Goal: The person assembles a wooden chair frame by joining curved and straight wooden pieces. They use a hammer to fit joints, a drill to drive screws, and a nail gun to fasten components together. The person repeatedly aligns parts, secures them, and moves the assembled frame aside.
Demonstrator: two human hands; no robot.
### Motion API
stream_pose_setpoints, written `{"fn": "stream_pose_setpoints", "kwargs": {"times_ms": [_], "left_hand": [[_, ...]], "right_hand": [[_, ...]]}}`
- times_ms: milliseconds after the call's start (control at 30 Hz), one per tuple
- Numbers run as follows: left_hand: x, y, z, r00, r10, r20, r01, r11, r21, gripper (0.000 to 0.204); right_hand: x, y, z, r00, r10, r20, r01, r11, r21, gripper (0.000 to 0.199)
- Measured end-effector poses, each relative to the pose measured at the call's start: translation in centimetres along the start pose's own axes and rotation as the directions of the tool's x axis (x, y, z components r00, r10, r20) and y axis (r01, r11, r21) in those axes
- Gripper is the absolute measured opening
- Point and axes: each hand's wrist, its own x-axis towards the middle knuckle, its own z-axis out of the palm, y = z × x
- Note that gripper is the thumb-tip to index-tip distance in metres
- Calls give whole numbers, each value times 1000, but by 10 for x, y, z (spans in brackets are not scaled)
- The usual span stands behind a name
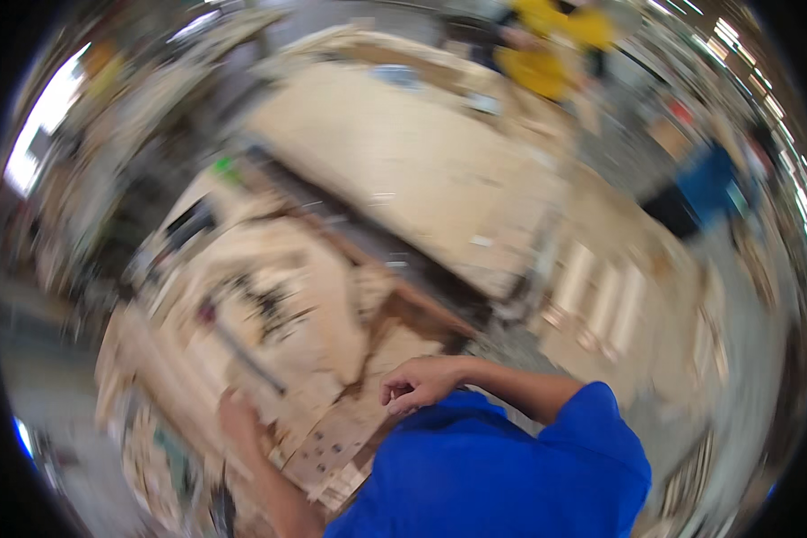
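Note:
My left hand (239,417) is low over the left workbench (318,269), by the end of a hammer-like tool. Motion smears its fingers, so its grip cannot be made out. The tool (247,359) has a dark, thin handle and a reddish end and lies slantwise on the bench. Beyond it, several small dark pieces, perhaps nails (267,305), are strewn on the wood. In front of my blue shirt, my right hand (417,384) hangs with curled fingers; whatever they may hold is hidden. Between my hands lies a wooden block with dark round holes (327,446).
A large pale wooden panel (403,170) spans the far side, with a dark beam (359,229) along its near edge. Several light wooden pieces (601,300) lie at the right. A person in yellow (547,54) and another in blue (704,188) are farther off.

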Motion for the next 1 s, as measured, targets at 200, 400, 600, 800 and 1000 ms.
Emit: {"fn": "stream_pose_setpoints", "kwargs": {"times_ms": [200,400,600,800,1000], "left_hand": [[27,36,-1,998,26,62,-51,892,450,50],[31,45,-7,994,80,77,-108,854,509,47],[13,54,-25,843,186,505,-477,692,541,69],[8,59,-25,881,251,402,-462,644,610,75],[-1,71,-13,981,193,-15,-189,974,125,72]], "right_hand": [[-185,82,2,856,261,-447,-197,963,184,33],[-282,171,-64,-150,354,-923,-476,793,381,43],[-290,216,-143,-457,338,-823,-573,597,562,81],[-275,238,-160,-557,454,-695,-481,506,716,82],[-306,242,-116,-207,683,-700,596,656,464,54]]}}
